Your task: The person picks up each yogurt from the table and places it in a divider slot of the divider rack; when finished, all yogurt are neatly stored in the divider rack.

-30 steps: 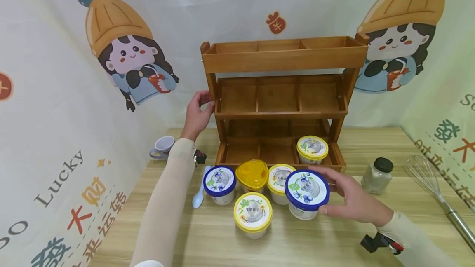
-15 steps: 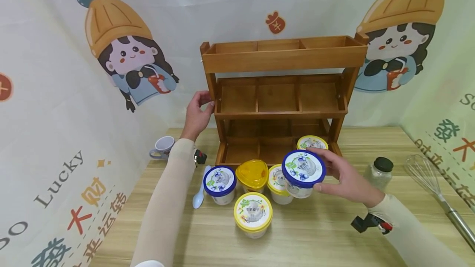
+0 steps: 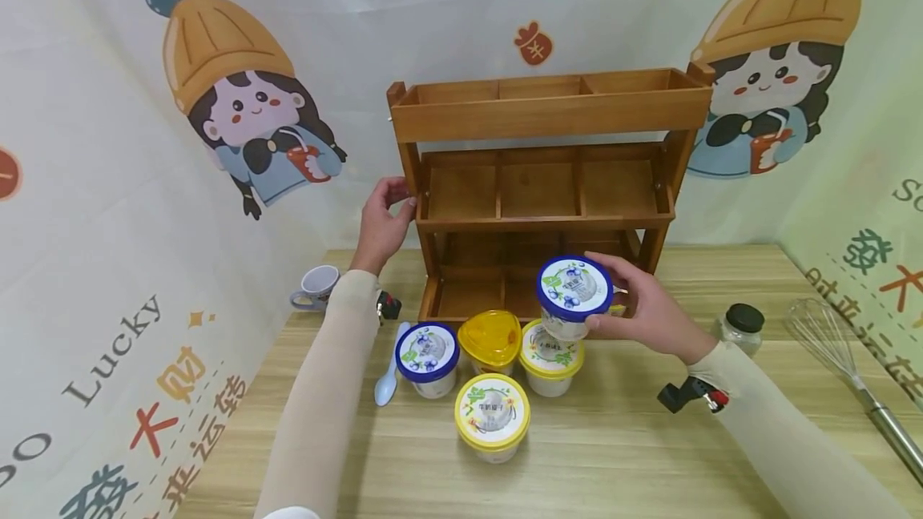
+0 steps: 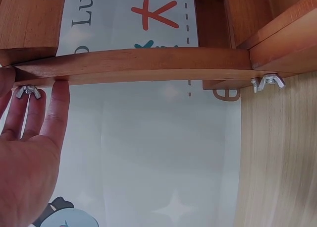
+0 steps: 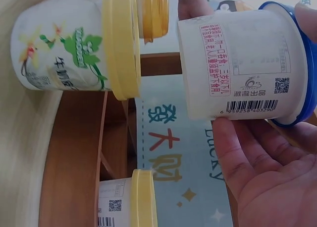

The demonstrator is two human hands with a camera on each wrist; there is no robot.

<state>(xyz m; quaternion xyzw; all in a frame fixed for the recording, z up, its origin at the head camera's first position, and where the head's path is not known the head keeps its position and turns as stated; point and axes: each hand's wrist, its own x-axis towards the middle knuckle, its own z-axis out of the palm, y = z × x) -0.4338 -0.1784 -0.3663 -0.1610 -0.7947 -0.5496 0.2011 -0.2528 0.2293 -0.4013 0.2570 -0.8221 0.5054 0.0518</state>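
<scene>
Since a second ago my right hand (image 3: 652, 315) has lifted the blue-lidded cup (image 3: 574, 295) off the surface (image 3: 613, 447) to the centre of the frame, before the wooden rack (image 3: 548, 183)'s bottom tier, fingers curled round its side. My left hand (image 3: 382, 219) stays flat against the rack's left post, fingers straight, steadying it; keeping the cup level should help it clear the front rail. It is a white tub with a blue rim, blueberry lid and barcode label (image 5: 250, 105).

Mug (image 3: 317, 285) at left wall; spoon (image 3: 388, 379) on table; jar (image 3: 739, 327), whisk (image 3: 844, 367) at right.
</scene>
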